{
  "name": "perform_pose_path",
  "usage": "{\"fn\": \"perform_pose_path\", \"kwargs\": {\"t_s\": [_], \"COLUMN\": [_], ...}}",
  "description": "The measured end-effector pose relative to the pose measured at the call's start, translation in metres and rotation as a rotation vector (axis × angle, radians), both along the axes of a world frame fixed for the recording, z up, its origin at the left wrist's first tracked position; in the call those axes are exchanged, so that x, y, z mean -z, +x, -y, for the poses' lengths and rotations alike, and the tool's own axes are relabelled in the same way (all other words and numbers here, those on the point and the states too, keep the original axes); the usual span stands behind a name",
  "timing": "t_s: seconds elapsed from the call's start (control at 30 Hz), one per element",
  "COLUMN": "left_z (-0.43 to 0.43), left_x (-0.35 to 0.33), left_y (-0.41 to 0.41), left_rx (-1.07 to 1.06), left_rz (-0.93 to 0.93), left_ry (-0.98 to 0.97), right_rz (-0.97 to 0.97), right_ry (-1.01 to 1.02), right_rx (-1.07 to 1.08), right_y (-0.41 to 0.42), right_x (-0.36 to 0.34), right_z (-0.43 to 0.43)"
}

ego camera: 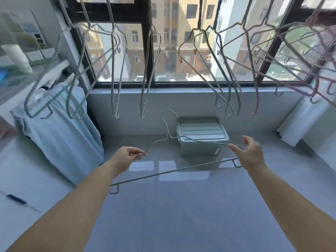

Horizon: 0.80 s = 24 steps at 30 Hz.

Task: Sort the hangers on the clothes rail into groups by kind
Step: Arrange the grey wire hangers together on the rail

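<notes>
Pinching with left hand [125,157], brushing with slack-fingered right hand [251,153]: 1 wire hanger [172,171], mid-sort. Likely needs rehanging among matching hangers [113,73].

Hanging hangers [113,99] crowd overhead; bin [200,126] blocks ahead.

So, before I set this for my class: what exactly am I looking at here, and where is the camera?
There is no machine. A person wears the camera on their head, so you look down along their two bare arms. The left hand pinches one end of a thin wire hanger. The right hand is at the other end, but its grip is unclear. Above, in front of the window, hang more hangers: green hangers on the left, dark grey hangers in the middle and a red hanger on the right. Below, a lidded plastic box sits on the glossy grey surface.
</notes>
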<state>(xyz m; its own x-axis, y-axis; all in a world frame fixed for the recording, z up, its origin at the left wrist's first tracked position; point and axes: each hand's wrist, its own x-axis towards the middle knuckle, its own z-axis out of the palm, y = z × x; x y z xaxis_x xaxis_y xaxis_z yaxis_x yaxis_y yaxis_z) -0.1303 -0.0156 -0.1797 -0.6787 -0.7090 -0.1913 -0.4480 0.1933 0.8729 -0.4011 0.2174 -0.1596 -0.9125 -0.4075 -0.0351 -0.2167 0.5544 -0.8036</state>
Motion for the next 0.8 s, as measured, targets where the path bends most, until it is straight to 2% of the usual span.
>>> {"fn": "perform_pose_path", "kwargs": {"t_s": [0.03, 0.1, 0.33, 0.5, 0.63, 0.8], "left_z": [-0.007, -0.021, -0.060, -0.094, -0.116, -0.129], "left_x": [-0.001, -0.004, -0.012, -0.034, -0.046, -0.076], "left_y": [0.000, -0.002, -0.022, -0.060, -0.090, -0.105], "left_rx": [-0.022, -0.058, -0.174, -0.349, -0.517, -0.506], "left_rz": [-0.028, -0.065, -0.142, -0.422, -0.556, -0.657], "left_ry": [0.003, 0.004, 0.128, 0.377, 0.475, 0.521], "right_rz": [-0.060, -0.076, 0.027, 0.072, 0.109, 0.036], "right_ry": [0.098, 0.165, 0.125, 0.098, -0.089, -0.131], "right_rx": [-0.009, -0.098, -0.574, -0.854, -0.864, -0.784], "right_y": [0.000, 0.011, 0.086, 0.142, 0.169, 0.161], "right_x": [0.004, 0.007, 0.015, -0.004, -0.019, -0.024], "right_z": [0.000, 0.002, 0.001, -0.006, -0.006, -0.011]}}
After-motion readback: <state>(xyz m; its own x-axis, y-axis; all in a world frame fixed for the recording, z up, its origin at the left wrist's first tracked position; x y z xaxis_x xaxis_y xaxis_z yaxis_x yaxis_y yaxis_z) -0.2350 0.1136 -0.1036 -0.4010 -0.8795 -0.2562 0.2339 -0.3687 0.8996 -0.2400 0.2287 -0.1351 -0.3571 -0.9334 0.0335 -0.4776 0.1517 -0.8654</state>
